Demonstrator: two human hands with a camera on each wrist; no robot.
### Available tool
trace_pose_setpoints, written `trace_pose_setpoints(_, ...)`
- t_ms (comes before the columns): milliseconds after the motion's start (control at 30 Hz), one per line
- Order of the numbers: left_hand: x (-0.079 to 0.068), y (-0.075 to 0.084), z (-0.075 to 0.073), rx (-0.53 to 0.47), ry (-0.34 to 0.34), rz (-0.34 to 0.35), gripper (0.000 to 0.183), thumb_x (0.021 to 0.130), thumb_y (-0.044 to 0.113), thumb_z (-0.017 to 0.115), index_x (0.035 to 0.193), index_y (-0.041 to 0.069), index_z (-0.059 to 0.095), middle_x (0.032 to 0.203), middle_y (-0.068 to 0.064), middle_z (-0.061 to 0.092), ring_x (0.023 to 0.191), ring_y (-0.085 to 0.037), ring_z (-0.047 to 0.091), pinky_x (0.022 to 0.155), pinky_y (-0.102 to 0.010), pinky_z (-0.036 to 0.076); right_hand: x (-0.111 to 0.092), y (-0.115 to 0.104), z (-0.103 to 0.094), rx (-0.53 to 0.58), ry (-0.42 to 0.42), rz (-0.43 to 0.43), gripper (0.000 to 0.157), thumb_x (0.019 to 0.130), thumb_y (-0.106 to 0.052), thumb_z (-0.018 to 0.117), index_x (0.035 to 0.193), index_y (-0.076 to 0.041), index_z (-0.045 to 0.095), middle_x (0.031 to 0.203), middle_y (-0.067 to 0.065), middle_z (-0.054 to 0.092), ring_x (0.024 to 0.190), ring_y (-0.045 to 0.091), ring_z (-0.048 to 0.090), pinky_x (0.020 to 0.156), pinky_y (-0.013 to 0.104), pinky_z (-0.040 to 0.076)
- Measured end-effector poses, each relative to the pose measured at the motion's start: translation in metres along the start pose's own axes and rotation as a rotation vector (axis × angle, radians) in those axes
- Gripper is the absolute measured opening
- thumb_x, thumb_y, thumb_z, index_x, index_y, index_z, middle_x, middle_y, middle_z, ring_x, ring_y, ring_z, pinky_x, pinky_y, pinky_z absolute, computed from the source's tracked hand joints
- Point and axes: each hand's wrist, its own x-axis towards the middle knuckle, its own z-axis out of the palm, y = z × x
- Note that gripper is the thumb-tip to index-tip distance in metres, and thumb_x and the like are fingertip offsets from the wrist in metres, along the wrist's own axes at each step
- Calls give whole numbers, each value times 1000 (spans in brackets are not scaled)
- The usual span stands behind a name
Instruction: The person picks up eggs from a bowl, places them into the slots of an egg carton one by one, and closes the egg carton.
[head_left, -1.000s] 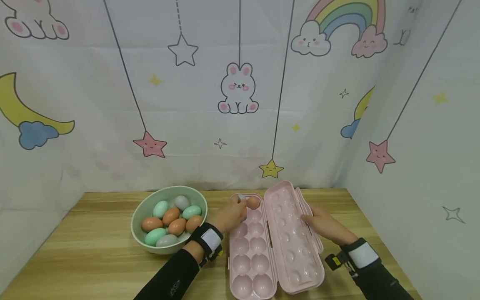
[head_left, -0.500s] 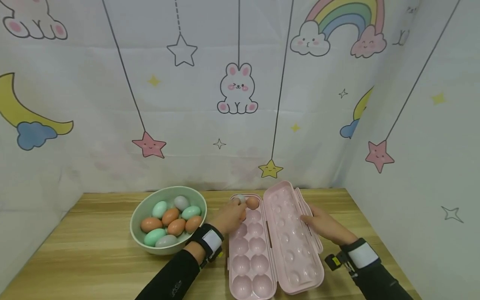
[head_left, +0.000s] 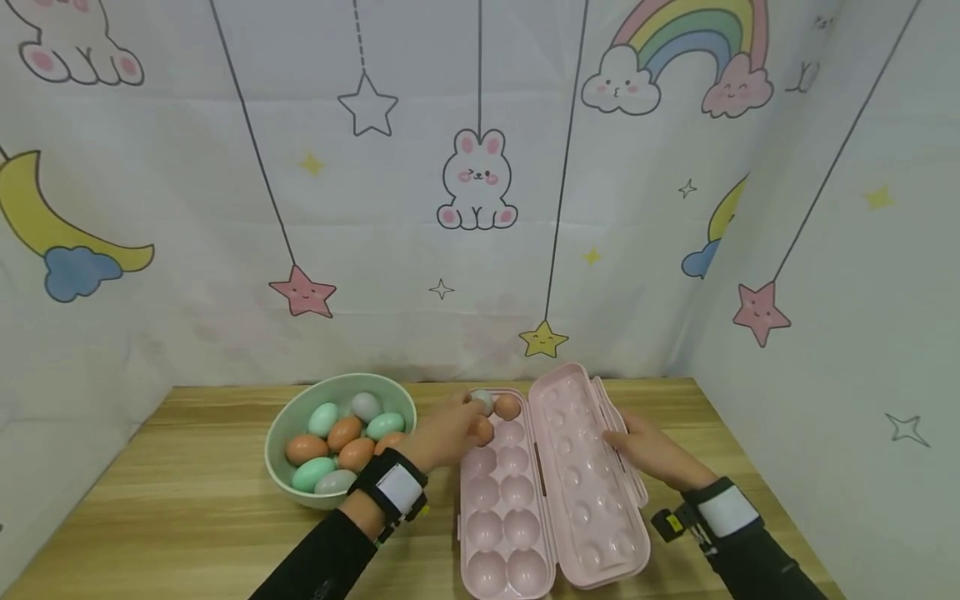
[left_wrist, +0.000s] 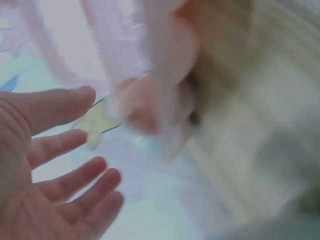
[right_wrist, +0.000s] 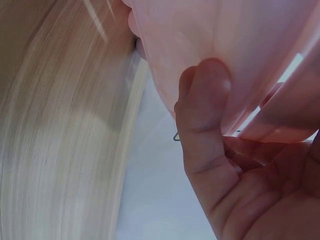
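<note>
A pink egg carton (head_left: 485, 528) lies with its lid raised to the right. At its far end sit a pale grey-green egg (head_left: 483, 401) and a brown egg (head_left: 507, 407), with another brown egg (head_left: 482, 430) in the row nearer. My left hand (head_left: 442, 432) hovers over the carton's left edge beside these eggs. Its fingers are spread and hold nothing in the left wrist view. My right hand (head_left: 663, 450) grips the edge of the pink lid (head_left: 581, 483), thumb on its inner side. Left of the carton, a green bowl (head_left: 296, 417) holds several brown, mint and grey eggs.
All of it stands on a wooden table (head_left: 180, 508). Behind and to the right hang white cloth walls (head_left: 390, 317) with cartoon prints. The right side wall stands close beyond the right forearm.
My left hand has let go of the grey-green egg at the far left cup and drawn back slightly left. The right hand keeps its hold on the lid.
</note>
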Motion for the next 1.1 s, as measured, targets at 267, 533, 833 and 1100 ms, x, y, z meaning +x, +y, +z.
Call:
trace_pose_setpoints(267, -22, -11, -37, 53, -9, -154, 35, 91, 22, 61, 119, 2, 63, 113, -15, 60, 100, -30, 60, 82, -42, 48, 0, -1, 1, -12, 12, 21, 53, 100, -12, 40, 148, 8, 26, 134, 26, 48, 112, 33, 55, 88, 46, 47)
trace_pose_setpoints(533, -44, -24, -57, -8, -46, -261, 25, 91, 17, 55, 110, 5, 65, 108, -10, 62, 86, -19, 58, 78, -38, 48, 1, 2, 1, -15, 4, 29, 54, 100, -13, 40, 148, 9, 26, 136, 28, 45, 114, 34, 54, 88, 45, 47)
trace_pose_setpoints(833, -71, -44, -61, 4, -64, -230, 26, 86, 15, 61, 109, 4, 65, 105, -14, 61, 91, -25, 54, 76, -41, 46, 2, 1, 2, -5, -2, 24, 55, 100, -12, 40, 149, 8, 25, 137, 28, 45, 113, 33, 54, 87, 45, 47)
trace_pose_setpoints(1100, -83, -57, -50, 69, -95, -131, 31, 91, 12, 60, 119, 0, 61, 105, -16, 61, 95, -33, 58, 78, -45, 47, 1, 3, 2, -8, -7, 19, 56, 101, -13, 39, 151, 5, 21, 137, 26, 44, 112, 33, 55, 88, 45, 47)
